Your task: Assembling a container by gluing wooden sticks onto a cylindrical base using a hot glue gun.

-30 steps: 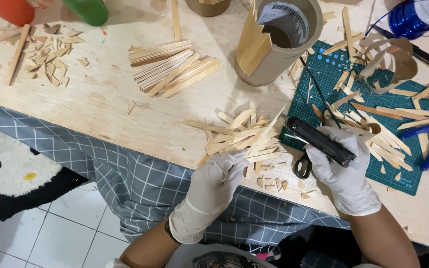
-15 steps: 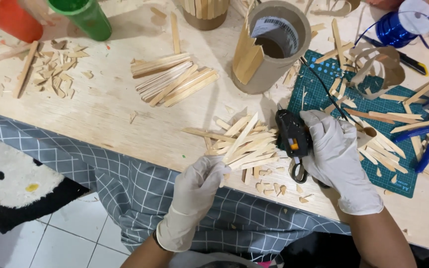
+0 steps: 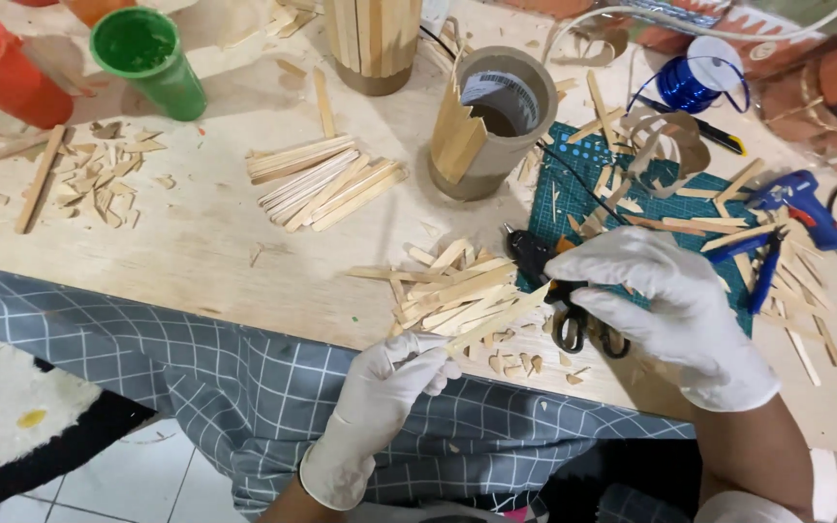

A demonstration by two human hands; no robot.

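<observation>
Both hands wear white gloves. My left hand (image 3: 385, 392) pinches the near end of a thin wooden stick (image 3: 496, 320) at the table's front edge; the stick slants up to the right. My right hand (image 3: 670, 305) grips black scissors (image 3: 559, 291), whose blades sit at the stick's far end. Just beyond lies a loose pile of cut wooden sticks (image 3: 448, 281), with small offcuts (image 3: 511, 360) scattered below it.
A cardboard tube partly clad in sticks (image 3: 491, 121) stands behind the pile, a fully clad one (image 3: 372, 44) further back. A stack of sticks (image 3: 326, 179) lies left. Green cutting mat (image 3: 583, 184), blue glue gun (image 3: 801, 203), blue wire spool (image 3: 695, 82), red cup (image 3: 2, 68) and green cup (image 3: 147, 58).
My right hand has picked the scissors up off the mat and brought them left to the stick. My left hand has lifted one stick out of the pile toward me.
</observation>
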